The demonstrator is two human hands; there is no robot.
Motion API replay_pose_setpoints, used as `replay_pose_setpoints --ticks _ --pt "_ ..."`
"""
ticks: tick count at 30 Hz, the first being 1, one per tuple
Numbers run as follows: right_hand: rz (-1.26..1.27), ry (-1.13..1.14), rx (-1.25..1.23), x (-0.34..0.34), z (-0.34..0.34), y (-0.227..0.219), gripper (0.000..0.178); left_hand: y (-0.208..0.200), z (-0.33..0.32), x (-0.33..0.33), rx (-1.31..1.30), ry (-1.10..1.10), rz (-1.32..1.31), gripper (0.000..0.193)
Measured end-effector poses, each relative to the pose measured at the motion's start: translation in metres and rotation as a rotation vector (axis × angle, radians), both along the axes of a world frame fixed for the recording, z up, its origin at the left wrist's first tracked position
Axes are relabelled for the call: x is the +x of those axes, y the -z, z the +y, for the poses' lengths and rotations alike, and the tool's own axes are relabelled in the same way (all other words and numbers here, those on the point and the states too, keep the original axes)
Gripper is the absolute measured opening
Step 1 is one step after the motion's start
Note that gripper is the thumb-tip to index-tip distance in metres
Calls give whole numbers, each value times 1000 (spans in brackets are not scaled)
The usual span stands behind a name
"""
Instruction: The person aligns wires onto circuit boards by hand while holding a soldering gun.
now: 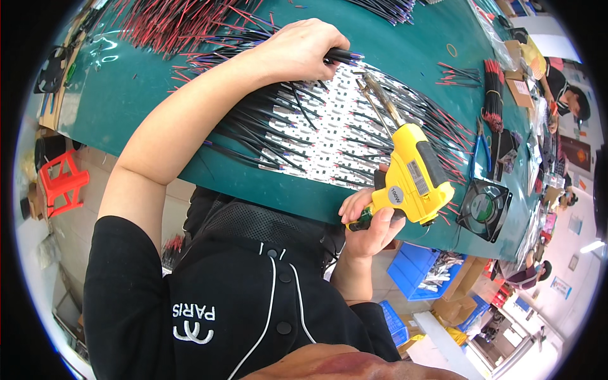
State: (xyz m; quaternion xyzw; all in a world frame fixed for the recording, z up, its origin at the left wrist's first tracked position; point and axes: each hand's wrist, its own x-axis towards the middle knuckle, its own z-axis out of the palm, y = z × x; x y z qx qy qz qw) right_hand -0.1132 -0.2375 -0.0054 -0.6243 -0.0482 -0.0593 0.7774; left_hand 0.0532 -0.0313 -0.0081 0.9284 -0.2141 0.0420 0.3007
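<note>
Bright, mostly even light fills the scene — a fluorescent tube (592, 246) glows near the right rim. White glare streaks the far left of the green surface (104, 107), and the white circuit boards (328, 134) nearly wash out. The yellow soldering gun (415, 171) looks crisp; the background softens, straight edges bending toward the fisheye's black border.
</note>
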Motion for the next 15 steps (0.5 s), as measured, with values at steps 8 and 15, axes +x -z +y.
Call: replay_pose_setpoints --ticks 8,15 --pt "-18 57 52 -7 -10 0 62 -51 30 -3 -422 -266 -462 13" --pt "15 33 30 -5 -4 -1 61 -21 18 -15 -21 -46 -225 19"
